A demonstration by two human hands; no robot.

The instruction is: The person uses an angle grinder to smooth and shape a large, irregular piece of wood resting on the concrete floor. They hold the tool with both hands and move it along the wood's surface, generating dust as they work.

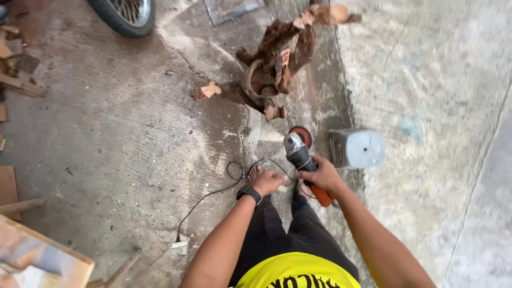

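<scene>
An angle grinder (300,154) is hanging low over the concrete floor (133,144), just in front of the person's legs, its grey metal head and reddish-brown sanding disc pointing far, toward a gnarled piece of root wood (272,66). The right hand (324,175) is wrapping closed around the grinder's orange handle, fingers clamped on it. The left hand (266,181), wearing a dark wrist band, is hovering just left of the tool with fingers loosely curled; whether it is gripping the thin black cord (213,193) trailing near it cannot be told. The wood is looking twisted, rough and reddish-brown, with pale broken ends, lying well beyond the grinder. Just right of the tool, a grey block-shaped container (356,148) is lying on its side. The floor is showing rough, dusty and cracked. A spoked wheel (125,15) is sitting at the far left, and wooden boards (37,258) are lying at the near left.
</scene>
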